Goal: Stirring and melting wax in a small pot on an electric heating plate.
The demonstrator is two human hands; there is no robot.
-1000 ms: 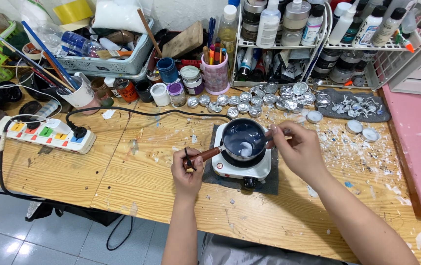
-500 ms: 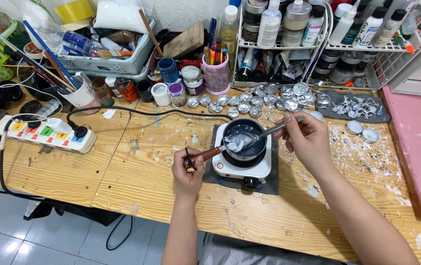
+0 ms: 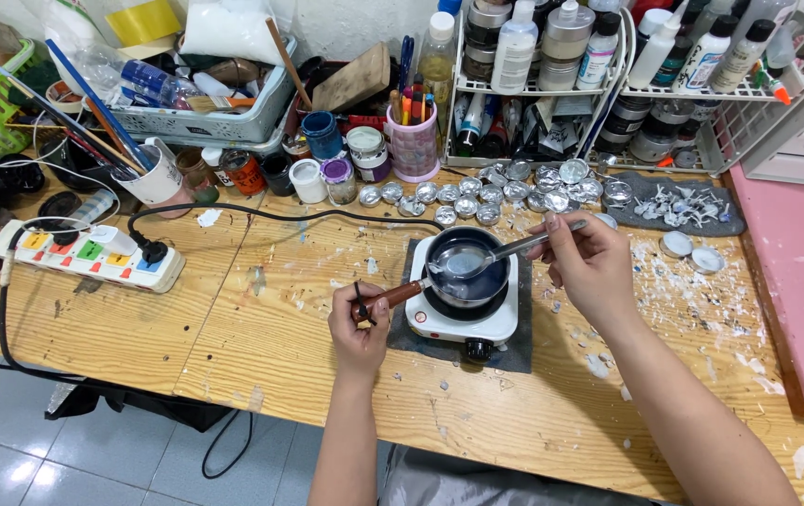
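— Left hand [image 3: 357, 330], centre of the frame, fingers curled tight round the reddish-brown wooden handle [image 3: 394, 296] of the small dark metal melting pot [image 3: 464, 265]. What's the other one doing?

— Right hand [image 3: 587, 265], right of centre, pinches a slim silvery metal spoon [image 3: 498, 253] between thumb and fingertips. Its bowl sits inside the pot, just over a pale, glossy pool of liquid.

— And the pot itself?

— Round, dark-walled, sitting on a little white square hot plate [image 3: 463, 320] with one black knob at the front. Under that lies a flat grey mat [image 3: 507, 352], on the scuffed pale wooden table [image 3: 261, 319] flecked with white crumbs.

— Anything close by?

— Just above the pot, a scatter of shiny, crinkled foil tealight cups [image 3: 477, 199]. Upper centre, a pink patterned cup [image 3: 413, 141] bristling with coloured pens. Towards the left, a white power strip [image 3: 83, 256] with coloured switches, a black cable plugged in. Across the upper right, a white wire rack [image 3: 664, 89] packed with plastic bottles and round jars.
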